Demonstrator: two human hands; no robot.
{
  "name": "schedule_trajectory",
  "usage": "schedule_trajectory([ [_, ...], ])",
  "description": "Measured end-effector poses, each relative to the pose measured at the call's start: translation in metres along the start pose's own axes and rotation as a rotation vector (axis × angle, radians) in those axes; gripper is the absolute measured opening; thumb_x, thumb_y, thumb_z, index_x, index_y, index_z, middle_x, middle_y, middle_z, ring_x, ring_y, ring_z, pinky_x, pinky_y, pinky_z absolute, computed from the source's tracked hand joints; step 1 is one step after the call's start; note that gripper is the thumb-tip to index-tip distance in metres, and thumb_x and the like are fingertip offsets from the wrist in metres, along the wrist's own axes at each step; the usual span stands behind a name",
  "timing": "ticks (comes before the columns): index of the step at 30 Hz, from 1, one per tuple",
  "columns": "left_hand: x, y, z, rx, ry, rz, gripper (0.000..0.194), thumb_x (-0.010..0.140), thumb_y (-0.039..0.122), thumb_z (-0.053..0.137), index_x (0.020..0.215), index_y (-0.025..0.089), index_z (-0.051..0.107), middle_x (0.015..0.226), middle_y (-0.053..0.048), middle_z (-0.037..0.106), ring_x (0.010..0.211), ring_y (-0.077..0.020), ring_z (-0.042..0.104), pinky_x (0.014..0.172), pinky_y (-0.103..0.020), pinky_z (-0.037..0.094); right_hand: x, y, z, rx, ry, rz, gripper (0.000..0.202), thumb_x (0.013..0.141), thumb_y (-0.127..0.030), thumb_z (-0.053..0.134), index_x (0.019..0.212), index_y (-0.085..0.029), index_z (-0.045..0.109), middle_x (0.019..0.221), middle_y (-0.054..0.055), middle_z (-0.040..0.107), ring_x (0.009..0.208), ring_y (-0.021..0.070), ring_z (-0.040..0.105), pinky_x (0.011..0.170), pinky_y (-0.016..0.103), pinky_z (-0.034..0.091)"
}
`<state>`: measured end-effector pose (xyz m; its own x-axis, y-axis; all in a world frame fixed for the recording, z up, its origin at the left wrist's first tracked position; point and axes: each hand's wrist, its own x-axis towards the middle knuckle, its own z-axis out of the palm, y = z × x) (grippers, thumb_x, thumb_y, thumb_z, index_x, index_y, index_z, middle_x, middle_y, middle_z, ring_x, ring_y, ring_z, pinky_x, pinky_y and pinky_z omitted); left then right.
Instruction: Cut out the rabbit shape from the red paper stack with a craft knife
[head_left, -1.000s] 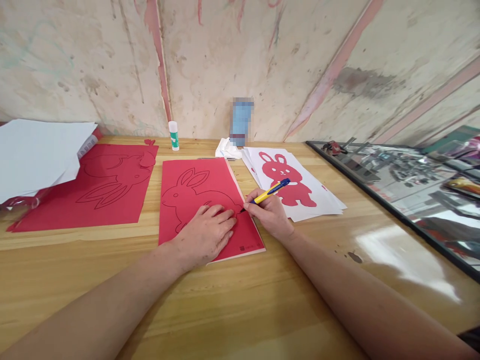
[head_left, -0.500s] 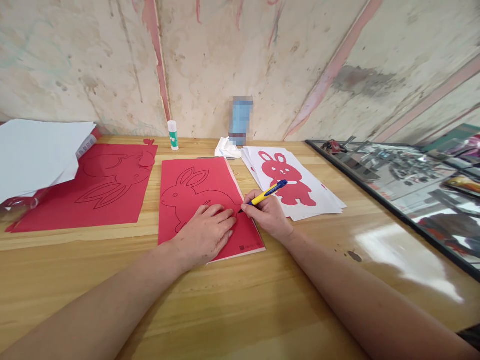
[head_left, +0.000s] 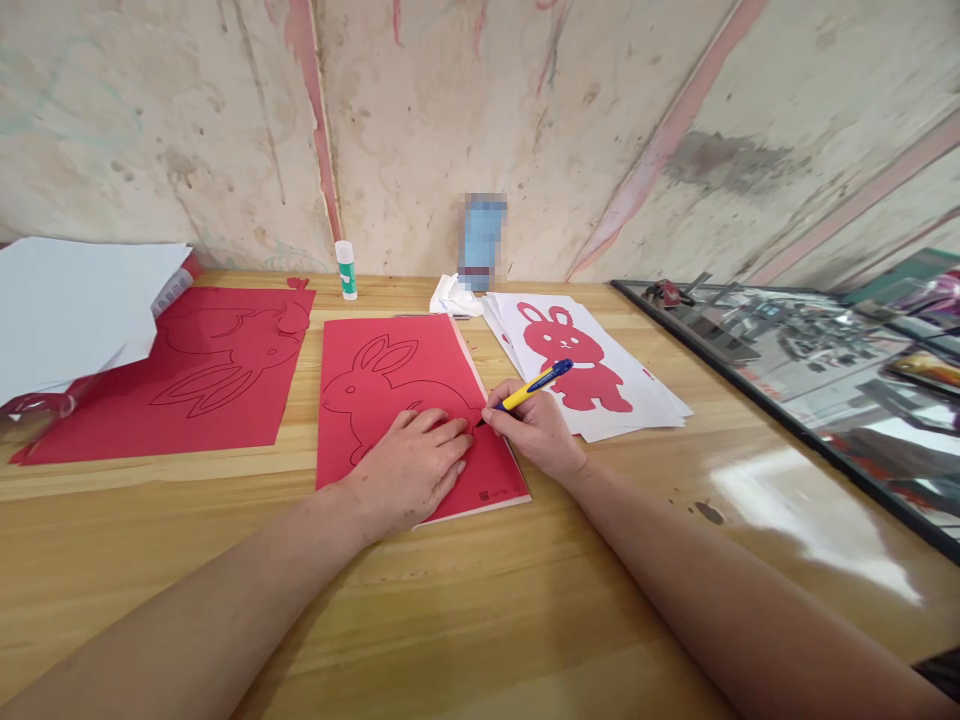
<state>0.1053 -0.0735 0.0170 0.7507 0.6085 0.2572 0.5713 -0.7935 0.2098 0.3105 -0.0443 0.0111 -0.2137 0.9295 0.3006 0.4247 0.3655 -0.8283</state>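
Observation:
A yellow pen with blue ends (head_left: 536, 386) is pinched in my right hand (head_left: 541, 435), its dark tip on the red paper (head_left: 427, 345) near the sheet's right edge. The paper carries a rabbit outline in dark line, with long ears, an eye and a curved back. My left hand (head_left: 416, 462) lies flat on the lower middle of the sheet, fingers stretched toward the pen tip and covering part of the drawing. Pale sheets show beneath the red one at its right and bottom edges.
White sheets bearing a red rabbit cutout (head_left: 581, 385) lie right of my paper. At left is another red sheet with a rabbit outline (head_left: 240, 400), partly under white papers (head_left: 75, 310). A glue stick (head_left: 346, 270) and crumpled tissue (head_left: 454, 297) stand near the wall; a black-framed mirror (head_left: 825, 390) lies right.

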Motion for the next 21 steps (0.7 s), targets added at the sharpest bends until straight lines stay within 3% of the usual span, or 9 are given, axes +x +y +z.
schedule_trajectory([
  [21,0.0001,-0.0004,0.0014,0.004,0.012,0.001,0.033,0.098,0.026,0.036,0.119,0.016,0.060,0.128,-0.008,0.060,0.115,-0.0277,0.049,0.096,-0.048,0.039,0.0012,-0.0032,-0.0001,0.003,-0.040,-0.010,0.010,0.077,-0.026,0.057,0.070,-0.019,0.056,0.061,-0.001,0.055,0.060,0.0134,0.050,0.058,0.028,0.038],
])
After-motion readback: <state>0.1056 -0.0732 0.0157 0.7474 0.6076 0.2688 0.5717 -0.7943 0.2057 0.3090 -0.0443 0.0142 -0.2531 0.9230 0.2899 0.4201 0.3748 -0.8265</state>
